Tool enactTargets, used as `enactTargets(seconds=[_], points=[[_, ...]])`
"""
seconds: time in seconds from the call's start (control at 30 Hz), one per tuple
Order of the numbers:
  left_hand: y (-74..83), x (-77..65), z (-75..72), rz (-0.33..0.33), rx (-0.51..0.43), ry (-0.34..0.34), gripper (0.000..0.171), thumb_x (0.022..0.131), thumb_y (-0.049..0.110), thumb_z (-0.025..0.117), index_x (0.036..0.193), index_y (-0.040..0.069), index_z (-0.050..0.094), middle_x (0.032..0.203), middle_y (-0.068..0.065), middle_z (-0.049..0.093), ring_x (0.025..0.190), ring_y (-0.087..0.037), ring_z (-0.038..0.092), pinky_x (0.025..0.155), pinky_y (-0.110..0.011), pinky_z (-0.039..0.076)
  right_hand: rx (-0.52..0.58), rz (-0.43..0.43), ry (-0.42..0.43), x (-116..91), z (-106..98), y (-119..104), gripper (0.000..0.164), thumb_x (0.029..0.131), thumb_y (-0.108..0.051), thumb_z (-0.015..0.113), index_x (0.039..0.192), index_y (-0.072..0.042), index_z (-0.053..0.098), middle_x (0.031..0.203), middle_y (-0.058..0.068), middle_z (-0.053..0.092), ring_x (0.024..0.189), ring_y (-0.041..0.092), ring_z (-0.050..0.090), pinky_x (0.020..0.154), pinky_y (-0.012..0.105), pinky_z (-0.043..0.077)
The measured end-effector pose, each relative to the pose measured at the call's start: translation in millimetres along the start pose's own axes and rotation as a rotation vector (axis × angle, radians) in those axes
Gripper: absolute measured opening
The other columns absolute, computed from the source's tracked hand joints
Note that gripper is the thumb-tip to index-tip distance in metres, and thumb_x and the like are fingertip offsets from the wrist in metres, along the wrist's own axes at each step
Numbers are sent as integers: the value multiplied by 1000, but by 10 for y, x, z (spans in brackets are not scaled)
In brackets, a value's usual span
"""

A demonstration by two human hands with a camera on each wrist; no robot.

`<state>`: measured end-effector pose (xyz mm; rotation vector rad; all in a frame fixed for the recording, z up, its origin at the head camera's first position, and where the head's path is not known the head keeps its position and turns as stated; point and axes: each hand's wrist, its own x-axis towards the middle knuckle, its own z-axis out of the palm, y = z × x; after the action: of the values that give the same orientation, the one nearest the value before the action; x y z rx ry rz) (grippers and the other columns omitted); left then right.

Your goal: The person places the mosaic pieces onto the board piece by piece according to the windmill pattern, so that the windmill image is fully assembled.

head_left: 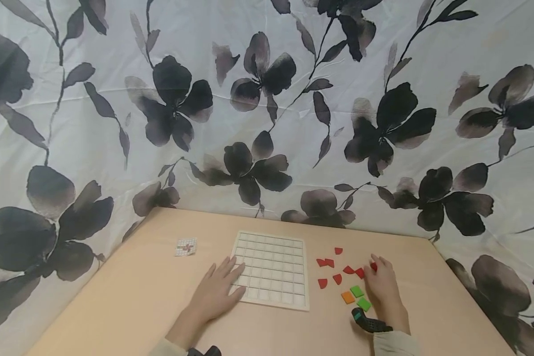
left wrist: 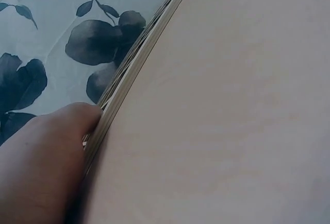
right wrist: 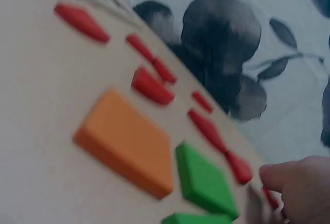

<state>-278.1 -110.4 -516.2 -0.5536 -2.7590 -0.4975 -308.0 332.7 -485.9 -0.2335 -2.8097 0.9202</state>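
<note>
A pale grid board (head_left: 272,269) lies on the table. My left hand (head_left: 215,291) rests at its left side, fingers spread out, fingertips and thumb touching the border; in the left wrist view the thumb (left wrist: 77,118) presses on the board's edge. To the right of the board, my right hand (head_left: 384,284) pinches a red quarter-round piece (head_left: 374,266) between thumb and fingers, just beside the loose red pieces (head_left: 348,270). In the right wrist view the hand mostly hides that piece (right wrist: 269,197).
An orange square tile (head_left: 348,297) and two green tiles (head_left: 357,291) lie left of my right wrist. Several more red pieces (head_left: 322,283) are scattered by the board. A small printed pattern card (head_left: 186,246) lies at the left. Floral cloth (head_left: 249,123) hangs behind the table.
</note>
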Motion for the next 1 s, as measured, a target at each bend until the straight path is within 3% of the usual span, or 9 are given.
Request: enactTargets(seconds=[0.17, 0.37, 0.53, 0.77, 1.0], points=[[69, 9, 42, 9, -13, 22, 54, 90, 51, 50, 137, 24, 52, 149, -7, 41, 141, -28, 31, 113, -56, 20, -82, 4, 96, 45, 8, 178, 54, 94, -20, 47, 140, 6, 36, 139, 35, 36, 127, 52, 31, 105, 62, 23], [82, 33, -24, 3, -24, 33, 50, 89, 48, 54, 132, 24, 56, 146, -9, 45, 139, -31, 34, 110, -57, 23, -78, -6, 161, 64, 69, 172, 50, 93, -20, 52, 136, 4, 45, 136, 33, 42, 125, 50, 36, 106, 60, 25], [39, 46, -75, 7, -3, 18, 51, 89, 48, 54, 133, 24, 55, 146, -9, 45, 139, -31, 34, 110, -56, 24, -74, 11, 187, 93, 117, 115, 45, 92, -19, 54, 132, 1, 50, 134, 31, 46, 123, 49, 39, 104, 60, 28], [-12, 81, -100, 17, 4, 72, 50, 88, 48, 55, 132, 25, 56, 145, -8, 45, 138, -31, 35, 109, -57, 25, -64, -3, 228, 149, 131, 46, 40, 92, -17, 54, 129, -3, 54, 132, 29, 48, 120, 46, 41, 101, 59, 31], [-11, 38, -39, 5, 3, 30, 51, 88, 49, 54, 133, 25, 55, 146, -7, 44, 139, -31, 34, 110, -56, 24, -43, 27, 230, 65, 173, 84, 37, 91, -14, 55, 126, -2, 57, 127, 29, 51, 117, 46, 43, 98, 59, 34]])
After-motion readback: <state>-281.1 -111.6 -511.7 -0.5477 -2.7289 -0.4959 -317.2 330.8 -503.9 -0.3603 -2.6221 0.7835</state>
